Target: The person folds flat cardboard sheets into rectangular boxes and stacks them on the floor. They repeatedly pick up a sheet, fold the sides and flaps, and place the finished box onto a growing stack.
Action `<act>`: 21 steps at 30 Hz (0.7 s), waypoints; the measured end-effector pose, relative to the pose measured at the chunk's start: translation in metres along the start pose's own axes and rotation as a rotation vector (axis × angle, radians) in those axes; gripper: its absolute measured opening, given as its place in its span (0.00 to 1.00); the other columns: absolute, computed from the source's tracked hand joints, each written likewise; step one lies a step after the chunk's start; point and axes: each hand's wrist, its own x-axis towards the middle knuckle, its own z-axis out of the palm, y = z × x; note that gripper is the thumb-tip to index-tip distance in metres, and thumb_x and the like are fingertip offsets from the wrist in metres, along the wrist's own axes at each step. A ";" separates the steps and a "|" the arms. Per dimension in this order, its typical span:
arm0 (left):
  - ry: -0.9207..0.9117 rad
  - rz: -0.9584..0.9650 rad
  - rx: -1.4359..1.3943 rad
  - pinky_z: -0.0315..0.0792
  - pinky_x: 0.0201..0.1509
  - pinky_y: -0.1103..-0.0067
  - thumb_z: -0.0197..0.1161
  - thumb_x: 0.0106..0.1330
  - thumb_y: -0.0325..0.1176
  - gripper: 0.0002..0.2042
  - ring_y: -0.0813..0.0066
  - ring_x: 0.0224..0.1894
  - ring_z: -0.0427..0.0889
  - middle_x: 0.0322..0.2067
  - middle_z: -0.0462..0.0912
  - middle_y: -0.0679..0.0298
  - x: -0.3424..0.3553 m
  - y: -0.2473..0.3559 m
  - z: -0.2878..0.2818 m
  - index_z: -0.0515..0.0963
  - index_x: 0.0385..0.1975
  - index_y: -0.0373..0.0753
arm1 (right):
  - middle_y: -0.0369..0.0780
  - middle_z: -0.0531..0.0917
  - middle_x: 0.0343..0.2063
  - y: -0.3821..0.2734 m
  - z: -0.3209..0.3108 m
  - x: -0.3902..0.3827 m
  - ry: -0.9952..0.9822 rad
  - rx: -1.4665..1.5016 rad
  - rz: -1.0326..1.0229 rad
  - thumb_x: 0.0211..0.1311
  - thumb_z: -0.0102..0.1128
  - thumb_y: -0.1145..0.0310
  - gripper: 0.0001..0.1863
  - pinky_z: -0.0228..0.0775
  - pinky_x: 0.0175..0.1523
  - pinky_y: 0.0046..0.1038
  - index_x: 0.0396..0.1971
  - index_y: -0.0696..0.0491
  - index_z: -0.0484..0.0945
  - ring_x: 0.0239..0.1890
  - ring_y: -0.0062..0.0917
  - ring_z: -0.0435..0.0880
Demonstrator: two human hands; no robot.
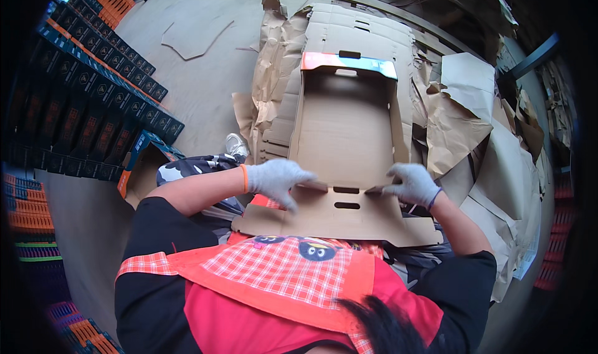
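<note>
A partly folded cardboard tray (346,130) lies in front of me, plain brown inside. Its far wall (367,66) stands up and is printed red and blue on top, with a handle slot. Toward my lap, the near end panel (374,223) lies unfolded, with two slots along its middle. My left hand (277,181), in a pale grey glove, pinches the small flap at the near left corner. At the near right corner my right hand (416,183), gloved too, grips the matching flap. Both flaps are bent inward, and some fingertips are hidden behind the card.
Under the tray lies a stack of flat cardboard blanks (355,33). Torn brown paper (458,120) is heaped to the right. Dark printed boxes (93,105) stand in rows at the left, near an open box (146,161). A cardboard scrap (196,39) lies on the floor.
</note>
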 end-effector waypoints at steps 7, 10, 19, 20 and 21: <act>-0.731 -0.068 -0.549 0.61 0.64 0.75 0.67 0.55 0.38 0.40 0.63 0.60 0.70 0.60 0.69 0.51 -0.026 0.007 0.024 0.56 0.68 0.43 | 0.54 0.81 0.41 -0.040 0.031 -0.026 -0.719 0.044 0.059 0.50 0.63 0.51 0.38 0.72 0.51 0.38 0.60 0.54 0.65 0.46 0.48 0.80; -0.381 -0.298 -0.558 0.68 0.55 0.77 0.60 0.59 0.31 0.23 0.73 0.50 0.77 0.52 0.79 0.59 -0.012 -0.044 0.004 0.73 0.58 0.48 | 0.50 0.77 0.52 0.012 0.022 0.006 -0.159 -0.063 -0.168 0.42 0.72 0.56 0.42 0.67 0.59 0.36 0.59 0.54 0.65 0.55 0.43 0.75; 1.108 -0.278 -1.233 0.47 0.72 0.74 0.57 0.66 0.36 0.33 0.66 0.71 0.51 0.70 0.51 0.59 0.070 -0.109 0.057 0.52 0.69 0.39 | 0.46 0.63 0.64 0.100 0.104 0.098 0.728 1.125 0.371 0.49 0.63 0.70 0.44 0.55 0.66 0.27 0.68 0.54 0.54 0.64 0.32 0.63; 1.124 -0.183 -1.674 0.49 0.71 0.77 0.58 0.65 0.35 0.34 0.67 0.71 0.51 0.70 0.50 0.60 0.075 -0.103 0.058 0.51 0.69 0.37 | 0.46 0.65 0.62 0.107 0.104 0.101 0.691 1.274 0.361 0.48 0.60 0.73 0.43 0.57 0.64 0.26 0.68 0.55 0.55 0.62 0.31 0.66; 1.121 -0.247 -1.684 0.51 0.70 0.76 0.59 0.63 0.34 0.35 0.68 0.70 0.54 0.69 0.53 0.61 0.078 -0.096 0.057 0.51 0.69 0.37 | 0.45 0.68 0.60 0.112 0.100 0.100 0.684 1.438 0.357 0.48 0.57 0.75 0.42 0.59 0.63 0.25 0.67 0.55 0.55 0.60 0.31 0.68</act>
